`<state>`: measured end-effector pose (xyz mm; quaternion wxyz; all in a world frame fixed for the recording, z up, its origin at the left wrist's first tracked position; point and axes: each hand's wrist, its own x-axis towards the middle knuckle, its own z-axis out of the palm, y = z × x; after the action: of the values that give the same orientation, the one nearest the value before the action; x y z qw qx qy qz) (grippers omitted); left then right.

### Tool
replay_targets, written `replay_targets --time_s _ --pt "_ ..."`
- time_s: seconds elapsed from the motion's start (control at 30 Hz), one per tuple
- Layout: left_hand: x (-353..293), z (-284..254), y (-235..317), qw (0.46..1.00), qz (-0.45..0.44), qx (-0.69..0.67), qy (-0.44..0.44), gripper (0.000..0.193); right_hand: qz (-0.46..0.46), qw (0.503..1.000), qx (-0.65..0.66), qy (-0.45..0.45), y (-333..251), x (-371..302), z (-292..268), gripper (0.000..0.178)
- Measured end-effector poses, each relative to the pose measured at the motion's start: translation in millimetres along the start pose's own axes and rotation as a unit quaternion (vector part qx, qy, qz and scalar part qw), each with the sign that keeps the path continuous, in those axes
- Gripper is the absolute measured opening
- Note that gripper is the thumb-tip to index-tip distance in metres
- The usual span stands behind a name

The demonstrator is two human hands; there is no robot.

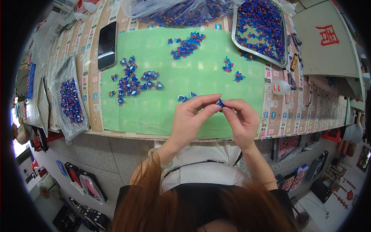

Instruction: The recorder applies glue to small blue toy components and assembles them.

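Observation:
Between the fingertips of both hands is a small blue plastic piece [219, 103] with a bit of white on it. My left hand [195, 114] pinches it from the left. From the right, my right hand [242, 118] grips it with thumb and forefinger. Just beyond my left fingers lie a couple of blue-and-white pieces [183, 99], partly hidden. On the green sheet [154, 116], a cluster of blue, white and orange pieces [129, 83] is spread to the left. Farther off sits a heap of blue and pink pieces [188, 45].
A metal tray [234, 33] of small pieces stands far right, near a small white bottle [281, 87]. A black phone [107, 45] lies left, beside a plastic-wrapped tray [79, 127] with more pieces. At the back is a clear bag [135, 8] of pieces. A grey box [322, 58] stands right.

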<state>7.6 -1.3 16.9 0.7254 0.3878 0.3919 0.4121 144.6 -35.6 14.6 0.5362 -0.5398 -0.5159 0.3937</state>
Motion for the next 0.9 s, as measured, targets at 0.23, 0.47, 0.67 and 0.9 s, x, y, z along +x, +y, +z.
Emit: replay_targets --time_s 0.23,0.47,0.67,0.9 --pt "-1.3 -3.3 -3.0 0.999 0.009 0.046 -0.008 0.022 0.090 0.988 0.123 -0.016 -2.0 -0.1 -0.2 0.011" --pt "-0.2 1.3 3.4 0.999 -0.035 0.012 -0.013 0.022 0.152 0.974 0.168 -0.010 -2.0 -1.5 -4.1 0.012" --pt "2.5 -2.0 -2.4 0.997 -0.039 -0.055 -0.030 0.020 0.227 0.940 0.256 0.002 -9.0 -4.1 -2.8 0.013" --pt "1.4 -0.8 -12.3 0.979 -0.088 -0.179 -0.045 0.018 0.080 0.994 0.067 -0.028 -8.3 -7.7 -6.3 0.011"
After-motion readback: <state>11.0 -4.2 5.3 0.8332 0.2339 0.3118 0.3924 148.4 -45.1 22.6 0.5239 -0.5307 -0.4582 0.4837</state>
